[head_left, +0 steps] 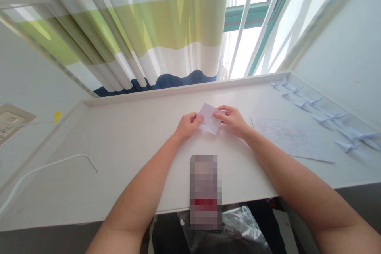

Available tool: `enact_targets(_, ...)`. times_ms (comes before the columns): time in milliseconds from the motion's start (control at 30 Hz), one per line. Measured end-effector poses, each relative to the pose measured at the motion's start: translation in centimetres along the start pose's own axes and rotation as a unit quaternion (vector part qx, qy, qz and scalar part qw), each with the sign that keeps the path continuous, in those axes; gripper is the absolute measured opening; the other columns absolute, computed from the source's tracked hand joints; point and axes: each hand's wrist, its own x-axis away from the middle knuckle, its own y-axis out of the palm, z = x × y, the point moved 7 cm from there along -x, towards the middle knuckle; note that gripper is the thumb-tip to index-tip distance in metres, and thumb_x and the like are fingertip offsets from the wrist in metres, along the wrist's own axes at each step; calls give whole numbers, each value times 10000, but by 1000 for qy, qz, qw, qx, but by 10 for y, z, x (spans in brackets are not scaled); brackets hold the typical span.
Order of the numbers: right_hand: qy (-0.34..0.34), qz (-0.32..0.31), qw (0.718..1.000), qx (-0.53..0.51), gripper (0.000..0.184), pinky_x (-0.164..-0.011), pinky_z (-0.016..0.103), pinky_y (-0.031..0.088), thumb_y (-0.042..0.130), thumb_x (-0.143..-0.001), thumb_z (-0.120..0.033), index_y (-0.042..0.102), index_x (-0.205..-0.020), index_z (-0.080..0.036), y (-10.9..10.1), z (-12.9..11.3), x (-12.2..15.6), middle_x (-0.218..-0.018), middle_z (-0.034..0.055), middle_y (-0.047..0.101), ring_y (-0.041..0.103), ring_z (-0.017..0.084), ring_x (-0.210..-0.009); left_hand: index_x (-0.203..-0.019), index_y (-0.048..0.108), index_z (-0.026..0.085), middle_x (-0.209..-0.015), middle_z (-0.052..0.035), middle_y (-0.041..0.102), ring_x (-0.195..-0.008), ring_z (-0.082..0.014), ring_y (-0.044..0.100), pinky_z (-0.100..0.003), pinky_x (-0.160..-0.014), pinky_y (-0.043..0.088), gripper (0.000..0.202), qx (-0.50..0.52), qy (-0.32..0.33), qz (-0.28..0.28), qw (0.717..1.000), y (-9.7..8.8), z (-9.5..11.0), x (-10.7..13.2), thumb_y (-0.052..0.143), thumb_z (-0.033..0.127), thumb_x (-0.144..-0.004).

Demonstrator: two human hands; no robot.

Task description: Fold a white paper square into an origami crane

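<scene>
A small folded piece of white paper (pixel 210 117) is held just above the white desk (pixel 125 147), between both hands. My left hand (pixel 187 125) pinches its left edge with fingers closed. My right hand (pixel 232 120) pinches its right side, thumb on top. The paper looks like a folded square tilted on one corner.
Several folded paper cranes (pixel 324 116) line the desk's right edge. A printed sheet (pixel 293 138) lies flat right of my hands. A white cable (pixel 53 160) runs across the left side. A striped curtain (pixel 143 27) and a window stand behind the desk. A blurred upright object (pixel 206 192) sits at the front edge.
</scene>
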Motion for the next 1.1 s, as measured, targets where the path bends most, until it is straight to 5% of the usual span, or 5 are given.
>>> enact_targets(333,7,-9,1000,23,455,-598,316,605,985,-667,-549,710,-819,-220,1,1,1,-714,27,761,677,159,-585,-951,705,193,-805,-39,771,-670,-145,647,-266,-630,512,609,17,8,45,999,-8,-2,-5,838,766,-796)
enact_targets(533,-37,31,991,126,384,-421,280,372,893,-782,-577,794,-915,-230,-9,-12,4,-522,-61,584,444,106,-417,-1049,728,201,-672,24,696,-573,-120,583,-257,-574,487,604,-14,19,27,999,-11,10,-2,909,697,-756)
enact_targets(633,-41,30,996,79,354,-494,325,523,884,-780,-523,800,-973,-237,-13,-19,5,-567,-48,638,534,130,-434,-1000,772,200,-554,55,580,-513,-113,526,-254,-531,430,505,-18,15,56,998,-20,14,-1,858,660,-810)
enact_targets(867,-38,-14,997,-61,214,-748,427,678,878,-722,-402,800,-859,-258,-7,-25,7,-853,32,786,752,227,-802,-1240,766,220,-1130,-80,800,-927,-183,755,-265,-693,591,591,106,6,44,993,-16,15,-1,885,595,-800)
enact_targets(1100,-24,-57,995,-83,377,-796,401,673,997,-706,-534,808,-846,-240,-1,-19,6,-875,37,782,730,201,-829,-1148,824,221,-876,-7,784,-789,-124,659,-269,-733,549,601,174,24,12,984,-7,12,-5,1054,486,-660)
